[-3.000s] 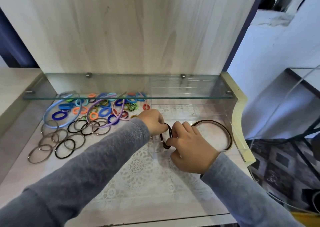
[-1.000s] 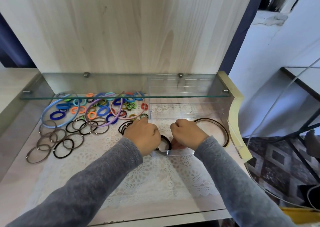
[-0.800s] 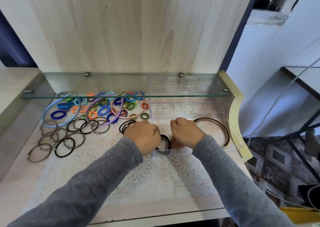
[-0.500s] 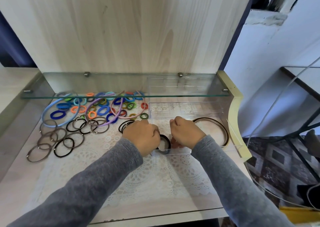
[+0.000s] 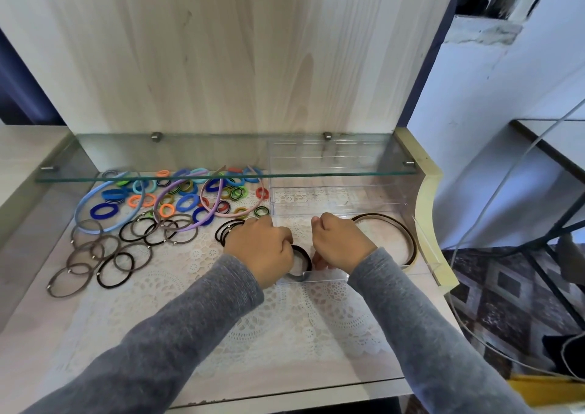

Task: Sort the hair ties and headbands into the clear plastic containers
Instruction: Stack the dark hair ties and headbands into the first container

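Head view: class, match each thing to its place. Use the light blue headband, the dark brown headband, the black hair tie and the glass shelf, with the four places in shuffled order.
Things
1. light blue plastic headband
2. dark brown thin headband
3. black elastic hair tie
4. clear glass shelf

Places
A. upright between the left hand and the right hand
B. lying inside the clear plastic container
C. far left, outside the container
D. above the coloured hair ties

Pairs: 1-C, 2-B, 3-A, 4-D
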`<state>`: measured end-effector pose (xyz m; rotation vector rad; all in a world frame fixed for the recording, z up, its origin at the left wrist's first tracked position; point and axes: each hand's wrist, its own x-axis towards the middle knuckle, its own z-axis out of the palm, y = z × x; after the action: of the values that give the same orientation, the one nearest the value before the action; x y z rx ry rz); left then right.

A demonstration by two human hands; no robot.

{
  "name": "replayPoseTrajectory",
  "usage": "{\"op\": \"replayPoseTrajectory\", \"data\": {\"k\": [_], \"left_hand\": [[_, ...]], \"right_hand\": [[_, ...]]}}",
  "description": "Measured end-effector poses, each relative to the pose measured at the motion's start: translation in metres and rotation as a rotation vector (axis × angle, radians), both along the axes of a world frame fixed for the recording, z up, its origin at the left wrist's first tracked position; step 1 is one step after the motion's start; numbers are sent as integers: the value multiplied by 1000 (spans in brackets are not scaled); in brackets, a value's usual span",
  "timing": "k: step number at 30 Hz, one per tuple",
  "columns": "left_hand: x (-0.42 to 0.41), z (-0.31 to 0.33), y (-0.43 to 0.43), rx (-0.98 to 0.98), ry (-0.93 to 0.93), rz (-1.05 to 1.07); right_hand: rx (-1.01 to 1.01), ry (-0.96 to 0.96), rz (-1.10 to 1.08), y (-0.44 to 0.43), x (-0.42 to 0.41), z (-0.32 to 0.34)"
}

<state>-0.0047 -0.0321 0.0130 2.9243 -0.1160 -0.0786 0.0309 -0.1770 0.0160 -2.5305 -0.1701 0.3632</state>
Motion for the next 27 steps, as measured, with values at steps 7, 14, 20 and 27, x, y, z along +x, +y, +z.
{"op": "replayPoseTrajectory", "data": {"k": [7, 14, 20, 27], "left_hand": [[-4, -4, 1, 8, -27, -5], [-17, -22, 24, -191, -252, 77], [-42, -46, 65, -86, -386, 265], [-56, -53, 115, 48, -364, 435]], "right_hand": [[-33, -16, -2, 3, -2, 0], [-161, -202, -16, 13, -14, -2], [194, -620, -22, 59, -34, -9], [229, -689, 131, 122, -49, -27]]}}
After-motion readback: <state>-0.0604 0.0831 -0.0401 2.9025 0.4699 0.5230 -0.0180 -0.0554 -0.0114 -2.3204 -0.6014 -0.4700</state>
